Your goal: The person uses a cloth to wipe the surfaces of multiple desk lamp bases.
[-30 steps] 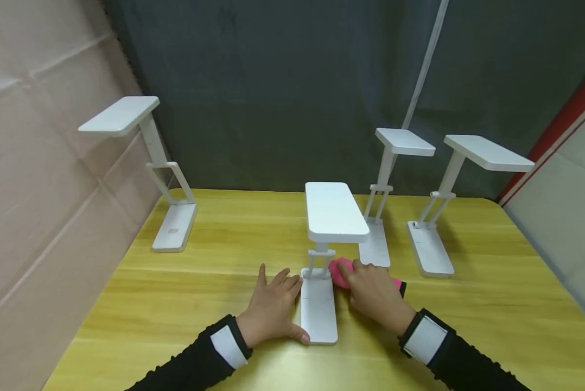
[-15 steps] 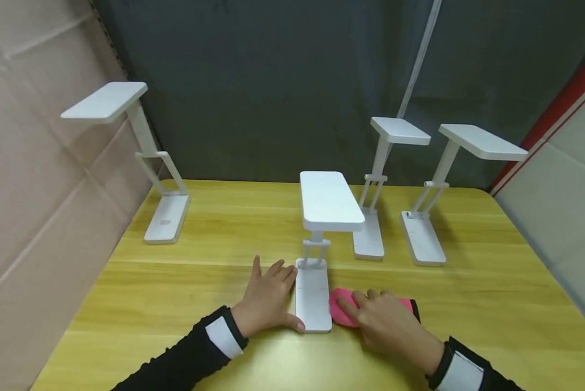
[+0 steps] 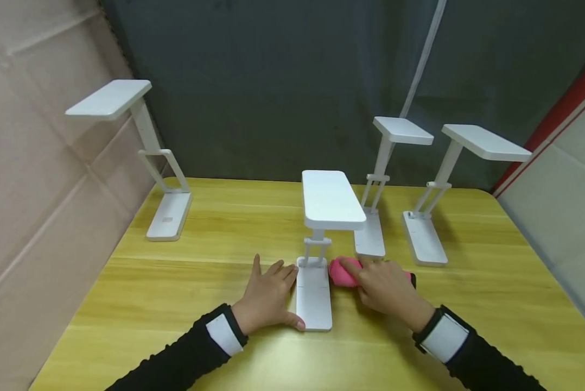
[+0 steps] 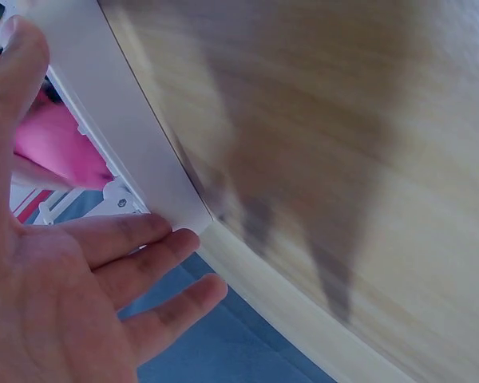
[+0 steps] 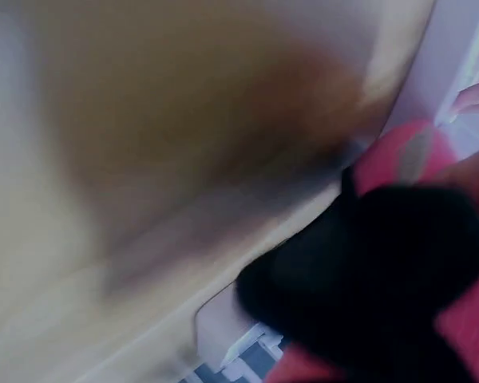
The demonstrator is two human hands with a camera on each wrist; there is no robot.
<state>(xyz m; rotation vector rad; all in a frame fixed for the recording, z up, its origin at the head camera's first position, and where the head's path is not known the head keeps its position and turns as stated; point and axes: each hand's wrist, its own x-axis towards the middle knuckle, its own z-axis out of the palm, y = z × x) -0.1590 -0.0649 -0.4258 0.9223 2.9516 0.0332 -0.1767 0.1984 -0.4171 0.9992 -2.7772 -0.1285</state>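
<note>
So, the left hand [image 3: 267, 300] touches a white lamp [image 3: 328, 213], fingers straight; the right hand [image 3: 387, 288] grips pink cloth [image 3: 340, 275] beside it.

Glare lights the tabletop [image 3: 243, 231]; right wrist blurs
</note>
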